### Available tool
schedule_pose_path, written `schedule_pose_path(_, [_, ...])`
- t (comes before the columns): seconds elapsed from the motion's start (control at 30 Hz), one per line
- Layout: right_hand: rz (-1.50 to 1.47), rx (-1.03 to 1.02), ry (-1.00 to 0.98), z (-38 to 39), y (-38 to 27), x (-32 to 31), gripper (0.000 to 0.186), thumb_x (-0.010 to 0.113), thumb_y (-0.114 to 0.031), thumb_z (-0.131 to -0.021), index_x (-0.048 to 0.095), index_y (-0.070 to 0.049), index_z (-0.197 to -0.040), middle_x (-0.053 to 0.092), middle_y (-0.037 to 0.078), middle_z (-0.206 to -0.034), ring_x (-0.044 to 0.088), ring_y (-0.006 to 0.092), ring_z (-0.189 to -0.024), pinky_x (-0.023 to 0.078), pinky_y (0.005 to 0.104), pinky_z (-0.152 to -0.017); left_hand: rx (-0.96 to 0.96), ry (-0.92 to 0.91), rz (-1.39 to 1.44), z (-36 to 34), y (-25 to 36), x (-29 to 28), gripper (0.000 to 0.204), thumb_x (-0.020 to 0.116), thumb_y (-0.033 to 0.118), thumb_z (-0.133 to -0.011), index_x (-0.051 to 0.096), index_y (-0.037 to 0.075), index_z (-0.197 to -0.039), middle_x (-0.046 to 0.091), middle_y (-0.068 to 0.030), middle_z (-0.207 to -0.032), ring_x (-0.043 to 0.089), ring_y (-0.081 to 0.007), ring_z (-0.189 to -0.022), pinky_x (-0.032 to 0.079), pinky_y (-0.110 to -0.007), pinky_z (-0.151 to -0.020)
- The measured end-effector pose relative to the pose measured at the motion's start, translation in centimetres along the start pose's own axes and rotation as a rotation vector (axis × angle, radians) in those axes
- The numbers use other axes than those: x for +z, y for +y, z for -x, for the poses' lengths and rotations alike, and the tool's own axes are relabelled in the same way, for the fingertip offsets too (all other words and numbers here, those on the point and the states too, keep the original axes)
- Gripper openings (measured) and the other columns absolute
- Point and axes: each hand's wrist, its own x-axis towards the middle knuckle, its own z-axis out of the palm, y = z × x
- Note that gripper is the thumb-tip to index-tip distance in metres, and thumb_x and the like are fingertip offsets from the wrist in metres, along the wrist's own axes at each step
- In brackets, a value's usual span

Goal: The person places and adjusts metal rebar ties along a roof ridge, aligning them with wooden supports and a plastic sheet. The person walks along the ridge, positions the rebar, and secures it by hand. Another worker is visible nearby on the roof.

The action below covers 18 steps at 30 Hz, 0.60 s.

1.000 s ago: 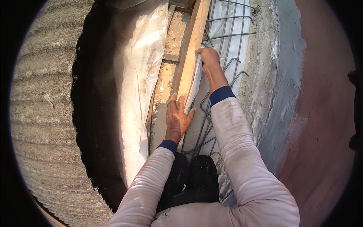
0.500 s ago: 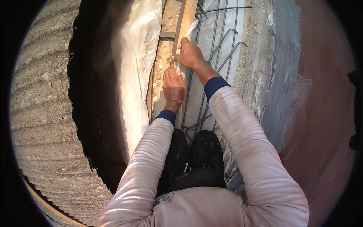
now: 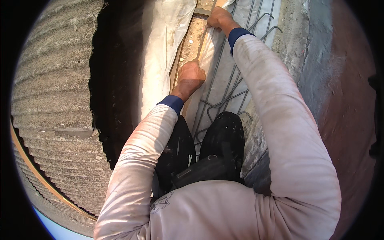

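My left hand [image 3: 191, 78] is closed in a fist at the edge of a long wooden board [image 3: 203, 43], knuckles up. Farther along the same edge, my right hand [image 3: 220, 19] grips the board's top with its fingers curled over. A translucent plastic sheet [image 3: 208, 51] lies against the board between my hands and looks pinched in both. How far the fingers wrap round the wood is hidden. Right beside the board run several thin steel reinforcing bars [image 3: 218, 60] with bent hooks, resting over the plastic.
Another plastic sheet [image 3: 162, 48] hangs to the left, beside a deep dark gap [image 3: 116, 76]. Beyond it is a corrugated roof [image 3: 56, 76] with a ragged edge. Rough concrete [image 3: 294, 44] and a grey-and-reddish wall [image 3: 344, 96] stand on the right. My knees [image 3: 224, 132] are close to the bars.
My hands have moved apart along the board: the right farther away, the left closer to me. The whole view has shifted, so the board and bars sit higher and farther right.
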Motion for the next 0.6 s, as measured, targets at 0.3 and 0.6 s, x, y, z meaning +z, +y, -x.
schedule_pose_path(0.3, [-0.155,0.106,-0.066,0.7,1.2,-0.3,0.059,0.094,-0.038,-0.081,0.074,0.0,-0.122,0.077,0.019,-0.125,0.075,0.0334,-0.119,0.061,0.0416,-0.099,0.009,-0.24,0.348,-1.7,-7.1,0.2,0.023,0.07,0.022,-0.103,0.057,0.005,-0.096,0.047,-0.0035,-0.073,0.05,-0.0169,-0.072,0.049,-0.037,-0.07])
schedule_pose_path(0.6, [-0.306,0.218,-0.004,2.7,0.1,-1.0,0.061,0.088,-0.019,-0.085,0.06,-0.003,-0.137,0.073,0.025,-0.128,0.071,0.039,-0.124,0.059,0.0458,-0.104,-0.385,0.124,0.224,-8.3,-1.4,-1.8,0.016,0.071,0.014,-0.089,0.067,0.001,-0.097,0.072,-0.0253,-0.106,0.069,-0.0434,-0.104,0.054,-0.049,-0.095])
